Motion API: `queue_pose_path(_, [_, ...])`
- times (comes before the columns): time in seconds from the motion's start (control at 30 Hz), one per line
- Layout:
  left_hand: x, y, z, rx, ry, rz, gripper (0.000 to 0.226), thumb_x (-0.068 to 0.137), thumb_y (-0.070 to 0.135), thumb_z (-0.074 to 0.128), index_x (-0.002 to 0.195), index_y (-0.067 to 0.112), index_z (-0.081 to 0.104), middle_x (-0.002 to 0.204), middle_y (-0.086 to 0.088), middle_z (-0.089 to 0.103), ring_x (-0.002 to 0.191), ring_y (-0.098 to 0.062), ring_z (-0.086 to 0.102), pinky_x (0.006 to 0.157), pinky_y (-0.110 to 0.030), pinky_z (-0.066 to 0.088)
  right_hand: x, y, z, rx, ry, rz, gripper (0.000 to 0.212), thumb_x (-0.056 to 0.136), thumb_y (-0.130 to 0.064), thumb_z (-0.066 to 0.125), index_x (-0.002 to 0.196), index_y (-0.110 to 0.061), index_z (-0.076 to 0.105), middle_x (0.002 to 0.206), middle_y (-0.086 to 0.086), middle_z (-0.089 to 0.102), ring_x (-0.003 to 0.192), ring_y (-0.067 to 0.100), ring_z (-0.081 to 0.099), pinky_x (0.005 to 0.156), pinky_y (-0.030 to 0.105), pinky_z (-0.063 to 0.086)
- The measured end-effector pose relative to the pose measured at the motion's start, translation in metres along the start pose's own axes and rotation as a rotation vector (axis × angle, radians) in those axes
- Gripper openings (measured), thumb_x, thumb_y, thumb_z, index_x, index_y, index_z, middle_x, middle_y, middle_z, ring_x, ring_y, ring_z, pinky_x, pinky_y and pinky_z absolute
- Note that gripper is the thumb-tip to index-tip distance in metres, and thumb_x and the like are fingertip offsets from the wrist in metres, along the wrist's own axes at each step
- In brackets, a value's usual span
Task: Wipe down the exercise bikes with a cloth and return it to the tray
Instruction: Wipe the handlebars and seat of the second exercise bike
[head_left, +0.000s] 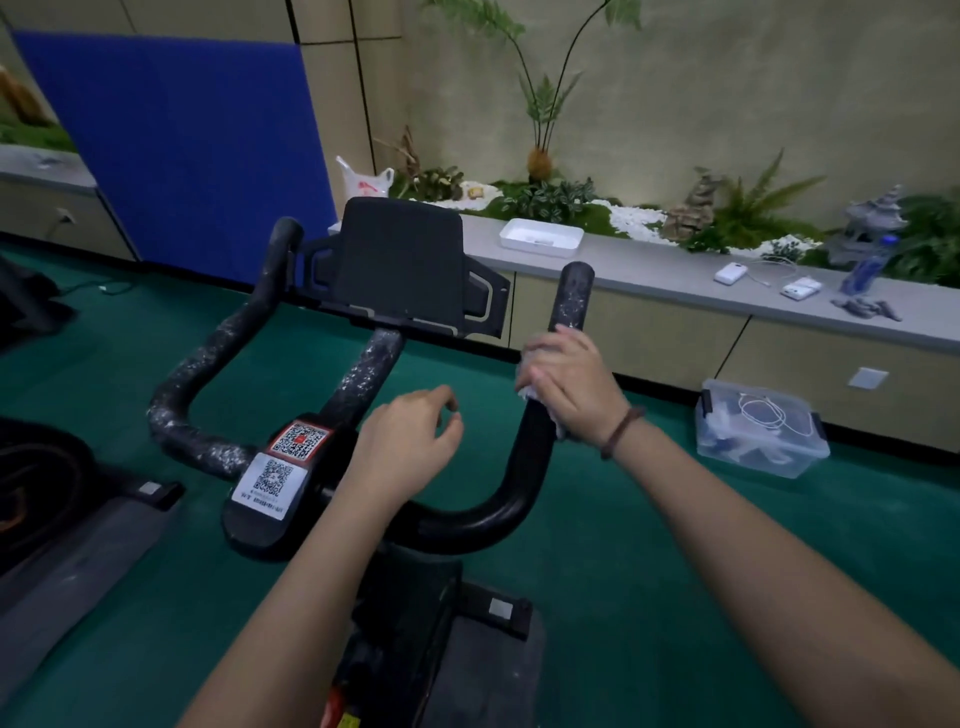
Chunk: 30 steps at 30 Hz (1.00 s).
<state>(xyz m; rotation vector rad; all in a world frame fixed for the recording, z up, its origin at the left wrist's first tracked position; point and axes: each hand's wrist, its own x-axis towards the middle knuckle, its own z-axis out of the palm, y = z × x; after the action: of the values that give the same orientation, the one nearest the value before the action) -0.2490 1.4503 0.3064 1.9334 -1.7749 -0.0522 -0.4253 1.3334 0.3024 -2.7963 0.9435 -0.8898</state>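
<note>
A black exercise bike (395, 270) stands right in front of me, its handlebars speckled white on the left and centre. My right hand (569, 382) is wrapped around the right handlebar (574, 293), shut on a white cloth (525, 391) that shows at the edges of my fingers. My left hand (410, 441) hovers over the middle of the bars next to the QR-code stickers (283, 462), fingers loosely curled and holding nothing. A white tray (540, 237) sits on the grey ledge behind the bike.
Green carpet (675, 545) covers the floor. A clear plastic box (758, 428) with a cable stands on the floor to the right. The ledge holds power banks (732, 274), a bottle (870, 265) and plants. A blue panel (182, 145) leans at the left. Another machine's base (62, 499) lies at left.
</note>
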Motion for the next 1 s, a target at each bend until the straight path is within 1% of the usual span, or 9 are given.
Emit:
queue_pose_path(0.1, [0.000, 0.000, 0.000, -0.002, -0.003, -0.019, 0.019, 0.088, 0.029, 0.047, 0.099, 0.017, 0.057, 0.090, 0.000, 0.064, 0.086, -0.024, 0.059, 0.071, -0.034, 0.045, 0.020, 0.013, -0.009, -0.170, -0.048, -0.079, 0.056, 0.090, -0.032, 0.018, 0.078, -0.015, 0.070, 0.089, 0.002, 0.071, 0.105, 0.023, 0.057, 0.107, 0.028, 0.012])
queue_pose_path(0.17, [0.000, 0.000, 0.000, -0.002, -0.002, -0.031, 0.019, 0.088, 0.029, 0.047, 0.099, 0.017, 0.057, 0.091, 0.000, 0.065, 0.086, -0.025, 0.059, 0.071, -0.034, 0.045, 0.021, 0.011, -0.011, -0.191, -0.045, -0.081, 0.058, 0.090, -0.034, 0.018, 0.078, -0.014, 0.071, 0.090, 0.002, 0.070, 0.106, 0.022, 0.056, 0.106, 0.027, 0.013])
queue_pose_path(0.3, [-0.001, 0.001, -0.002, 0.007, -0.003, -0.045, 0.019, 0.089, 0.028, 0.046, 0.100, 0.017, 0.057, 0.091, 0.000, 0.064, 0.084, -0.023, 0.058, 0.069, -0.032, 0.042, 0.001, -0.012, -0.004, -0.024, 0.034, -0.033, 0.051, 0.089, -0.033, 0.025, 0.068, -0.019, 0.069, 0.078, -0.002, 0.067, 0.095, 0.022, 0.056, 0.096, 0.028, 0.022])
queue_pose_path(0.4, [-0.002, 0.001, -0.002, 0.018, 0.004, -0.040, 0.018, 0.089, 0.028, 0.046, 0.098, 0.017, 0.057, 0.091, -0.001, 0.064, 0.084, -0.024, 0.059, 0.069, -0.033, 0.043, -0.021, -0.031, 0.002, 0.080, 0.077, -0.050, 0.045, 0.089, -0.032, 0.029, 0.069, -0.023, 0.068, 0.076, -0.008, 0.065, 0.087, 0.015, 0.053, 0.093, 0.030, 0.025])
queue_pose_path(0.5, [-0.002, 0.001, -0.001, 0.022, 0.007, -0.041, 0.018, 0.089, 0.028, 0.047, 0.098, 0.017, 0.057, 0.092, -0.001, 0.064, 0.086, -0.025, 0.059, 0.070, -0.034, 0.045, -0.033, -0.038, 0.006, 0.057, 0.119, -0.134, 0.040, 0.090, -0.030, 0.032, 0.079, -0.022, 0.069, 0.083, -0.012, 0.068, 0.090, 0.007, 0.049, 0.095, 0.028, 0.023])
queue_pose_path(0.6, [-0.001, 0.001, 0.000, 0.016, 0.007, -0.044, 0.017, 0.089, 0.027, 0.047, 0.097, 0.017, 0.057, 0.091, -0.001, 0.064, 0.085, -0.026, 0.059, 0.070, -0.035, 0.046, -0.023, -0.014, 0.002, 0.033, 0.088, -0.235, 0.041, 0.092, -0.030, 0.030, 0.086, -0.018, 0.069, 0.094, -0.008, 0.069, 0.104, 0.009, 0.051, 0.098, 0.030, 0.026])
queue_pose_path(0.67, [0.000, 0.001, -0.001, 0.009, 0.005, -0.049, 0.017, 0.089, 0.028, 0.046, 0.097, 0.017, 0.057, 0.089, -0.001, 0.064, 0.083, -0.025, 0.059, 0.070, -0.035, 0.046, -0.009, 0.007, -0.002, -0.026, 0.075, -0.253, 0.041, 0.092, -0.028, 0.030, 0.084, -0.017, 0.068, 0.094, -0.005, 0.070, 0.110, 0.015, 0.053, 0.099, 0.031, 0.028])
queue_pose_path(0.87, [0.000, 0.000, -0.002, 0.002, 0.022, -0.051, 0.017, 0.090, 0.027, 0.045, 0.096, 0.016, 0.057, 0.090, 0.001, 0.063, 0.084, -0.023, 0.058, 0.069, -0.034, 0.045, 0.038, 0.037, -0.015, -0.443, 0.061, -0.405, 0.043, 0.091, -0.028, 0.033, 0.074, -0.014, 0.070, 0.079, 0.000, 0.070, 0.093, 0.021, 0.063, 0.098, 0.034, 0.028])
queue_pose_path(1.0, [0.001, -0.001, -0.002, 0.003, 0.032, -0.058, 0.017, 0.090, 0.026, 0.045, 0.097, 0.016, 0.057, 0.090, 0.002, 0.063, 0.084, -0.022, 0.057, 0.068, -0.032, 0.042, 0.067, 0.045, -0.032, -0.516, -0.022, -0.383, 0.051, 0.092, -0.031, 0.027, 0.073, -0.013, 0.070, 0.075, 0.001, 0.070, 0.088, 0.022, 0.061, 0.092, 0.035, 0.032])
